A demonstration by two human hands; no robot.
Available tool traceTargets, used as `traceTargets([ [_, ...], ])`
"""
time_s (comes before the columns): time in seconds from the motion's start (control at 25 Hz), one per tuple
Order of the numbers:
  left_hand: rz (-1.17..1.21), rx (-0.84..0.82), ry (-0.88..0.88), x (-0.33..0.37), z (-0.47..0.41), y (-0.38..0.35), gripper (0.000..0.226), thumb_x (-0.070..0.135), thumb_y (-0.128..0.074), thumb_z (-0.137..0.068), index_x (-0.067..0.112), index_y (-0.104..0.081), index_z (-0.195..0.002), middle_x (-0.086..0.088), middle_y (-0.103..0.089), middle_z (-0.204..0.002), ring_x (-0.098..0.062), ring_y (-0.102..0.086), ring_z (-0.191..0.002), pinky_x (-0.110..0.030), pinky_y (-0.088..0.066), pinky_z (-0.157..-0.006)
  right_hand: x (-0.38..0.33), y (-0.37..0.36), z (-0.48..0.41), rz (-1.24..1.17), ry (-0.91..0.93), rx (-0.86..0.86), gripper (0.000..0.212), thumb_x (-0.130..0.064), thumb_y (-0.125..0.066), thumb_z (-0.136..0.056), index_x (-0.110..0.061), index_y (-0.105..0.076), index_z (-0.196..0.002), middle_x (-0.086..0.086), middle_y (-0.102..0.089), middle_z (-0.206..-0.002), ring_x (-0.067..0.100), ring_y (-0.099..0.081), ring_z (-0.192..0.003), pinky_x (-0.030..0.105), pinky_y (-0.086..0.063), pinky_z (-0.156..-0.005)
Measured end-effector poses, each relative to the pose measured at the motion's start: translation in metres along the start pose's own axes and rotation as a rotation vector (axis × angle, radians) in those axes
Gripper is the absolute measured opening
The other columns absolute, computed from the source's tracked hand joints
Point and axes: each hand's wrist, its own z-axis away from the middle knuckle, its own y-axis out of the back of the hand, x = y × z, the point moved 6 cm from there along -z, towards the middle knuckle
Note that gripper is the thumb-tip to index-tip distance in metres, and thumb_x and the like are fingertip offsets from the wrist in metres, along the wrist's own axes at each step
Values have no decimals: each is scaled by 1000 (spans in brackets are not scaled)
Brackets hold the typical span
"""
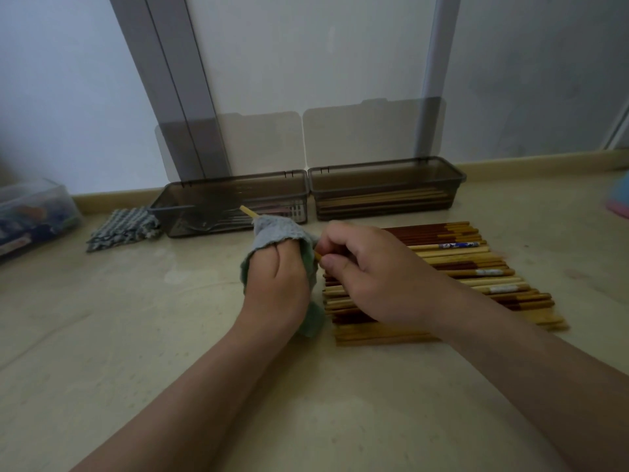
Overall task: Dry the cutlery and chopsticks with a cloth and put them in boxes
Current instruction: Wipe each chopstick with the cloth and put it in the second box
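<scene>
My left hand (277,284) grips a grey-green cloth (277,233) wrapped round a pale wooden chopstick (246,211), whose tip pokes out up and left. My right hand (371,267) pinches the chopstick's other end beside the cloth. Under my right hand lies a row of several wooden chopsticks (476,267), light and dark brown. Two smoky plastic boxes stand behind with lids up: the left box (177,199) holds metal cutlery, the right box (457,180) holds chopsticks.
A folded striped cloth (124,228) lies left of the boxes. A clear container (34,212) sits at the far left edge. A pink and blue object (621,199) shows at the right edge. The wall stands right behind the boxes.
</scene>
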Motion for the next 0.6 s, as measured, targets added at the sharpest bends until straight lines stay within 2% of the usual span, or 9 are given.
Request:
traceTargets([
  [0.08,26,47,55,-7,-7,3,26,13,-36,-98,5,-54,-81,6,-47,-66,3,-50,-56,-8,-41,-53,4,5,0,9,-36,-16,11,-22,-54,-101,-19,-64,-97,-6,-59,-77,7,-55,-70,27,-47,-61],
  [0.2,139,188,179,-22,-29,22,33,20,-36,-99,0,-62,-93,-5,-58,-74,-14,-56,-67,-24,-48,-61,14,10,0,-6,-136,-115,19,-31,-50,-103,-24,-67,-100,-5,-65,-74,11,-59,-61,32,-50,-57],
  [0.32,172,230,219,-33,-33,28,36,21,-34,-100,-7,-55,-97,-9,-51,-72,-14,-49,-61,-32,-45,-62,15,0,1,8,-133,-197,25,-25,-48,-104,-25,-65,-85,-17,-58,-59,-1,-51,-52,18,-37,-49],
  [0.36,152,198,191,-31,-32,26,32,19,-34,-100,-6,-52,-92,-7,-47,-72,-10,-48,-61,-28,-43,-62,14,-5,1,2,-132,-204,26,-24,-48,-104,-24,-63,-83,-18,-56,-57,-3,-50,-51,15,-34,-50],
  [0.44,14,44,169,-25,-27,10,23,10,-39,-100,9,-46,-78,5,-45,-75,1,-49,-61,-12,-40,-57,13,-11,1,-54,-136,-184,27,-22,-48,-104,-22,-61,-80,-15,-52,-54,-3,-48,-49,16,-34,-49],
  [0.48,-27,17,159,-22,-22,4,24,7,-40,-99,16,-44,-77,9,-43,-78,2,-47,-65,-7,-37,-61,11,-11,1,-79,-130,-168,28,-21,-47,-105,-21,-60,-80,-14,-51,-53,-2,-49,-47,16,-34,-47],
  [0.52,-39,-2,131,-16,-18,2,24,6,-39,-99,18,-42,-77,9,-43,-78,-1,-44,-66,-6,-33,-61,9,-10,2,-102,-123,-147,28,-20,-46,-105,-21,-58,-80,-12,-52,-54,-1,-50,-46,14,-34,-45],
  [0.6,-32,-50,31,-4,-10,-1,32,9,-37,-99,17,-43,-69,6,-45,-67,-5,-40,-58,-10,-34,-50,5,-7,3,-151,-109,-104,29,-18,-44,-106,-20,-57,-80,-7,-52,-57,1,-53,-44,14,-36,-40],
])
